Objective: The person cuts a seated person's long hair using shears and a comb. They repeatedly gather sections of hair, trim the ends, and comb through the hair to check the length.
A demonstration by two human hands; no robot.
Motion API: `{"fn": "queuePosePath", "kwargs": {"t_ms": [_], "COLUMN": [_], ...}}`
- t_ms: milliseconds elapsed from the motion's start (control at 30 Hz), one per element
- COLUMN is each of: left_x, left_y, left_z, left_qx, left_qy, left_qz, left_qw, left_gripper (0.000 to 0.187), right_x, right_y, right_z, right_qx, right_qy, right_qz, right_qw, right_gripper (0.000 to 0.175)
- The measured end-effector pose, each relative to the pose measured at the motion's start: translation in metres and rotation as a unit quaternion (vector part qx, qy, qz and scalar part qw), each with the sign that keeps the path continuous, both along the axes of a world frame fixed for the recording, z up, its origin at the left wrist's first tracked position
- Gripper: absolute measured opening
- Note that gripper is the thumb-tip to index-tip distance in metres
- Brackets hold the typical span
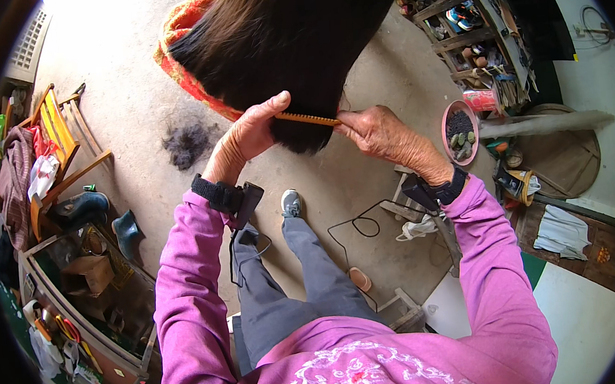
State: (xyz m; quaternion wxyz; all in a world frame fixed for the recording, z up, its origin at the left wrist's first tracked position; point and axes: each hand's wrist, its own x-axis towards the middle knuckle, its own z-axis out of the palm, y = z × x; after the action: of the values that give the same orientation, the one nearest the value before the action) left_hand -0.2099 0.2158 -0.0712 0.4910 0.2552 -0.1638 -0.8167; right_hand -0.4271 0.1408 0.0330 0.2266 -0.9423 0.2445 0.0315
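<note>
Long dark hair [296, 46] of a person fills the top middle of the view. An orange-yellow comb [308, 119] lies across it near its lower ends, teeth upward. My right hand [381, 134] pinches the comb's right end between thumb and fingers. At the left side of the hair is my left hand [251, 129], its thumb in front of the strands and its fingers hidden behind them. The comb's left end reaches this hand. A red, orange and yellow patterned cloth [178, 26] shows beside and behind the hair.
A clump of loose dark hair [187, 144] lies on the concrete floor [140, 59]. Wooden chairs [61, 130] and dark rubber boots [83, 205] stand left. Right are a pink basin [449, 151], a shoe rack [439, 46] and a low stool [398, 209]. Black cables [338, 238] hang near my legs.
</note>
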Motion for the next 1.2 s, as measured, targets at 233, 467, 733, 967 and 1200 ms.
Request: {"fn": "queuePosePath", "kwargs": {"t_ms": [233,467,733,967,1200], "left_x": [-0.009,-0.001,-0.026,-0.02,-0.009], "left_y": [-0.005,-0.002,0.02,0.03,0.031], "left_z": [0.02,0.037,0.033,0.017,0.007], "left_qx": [-0.029,-0.058,-0.025,-0.004,-0.017], "left_qy": [-0.238,-0.419,-0.084,-0.069,-0.044], "left_qz": [-0.031,-0.104,0.025,0.031,0.015], "left_qw": [0.97,0.9,0.996,0.997,0.999], "left_gripper": [0.037,0.04,0.043,0.04,0.054], "right_x": [-0.011,-0.02,0.005,0.003,-0.004], "right_y": [0.011,0.049,-0.013,0.001,0.017], "right_z": [-0.024,-0.021,0.011,-0.011,-0.04], "right_qx": [-0.042,0.098,0.024,0.129,0.048], "right_qy": [0.088,0.053,-0.08,-0.038,0.003], "right_qz": [0.119,0.05,-0.033,-0.052,-0.015], "right_qw": [0.988,0.992,0.996,0.99,0.999], "right_gripper": [0.006,0.014,0.019,0.021,0.021]}}
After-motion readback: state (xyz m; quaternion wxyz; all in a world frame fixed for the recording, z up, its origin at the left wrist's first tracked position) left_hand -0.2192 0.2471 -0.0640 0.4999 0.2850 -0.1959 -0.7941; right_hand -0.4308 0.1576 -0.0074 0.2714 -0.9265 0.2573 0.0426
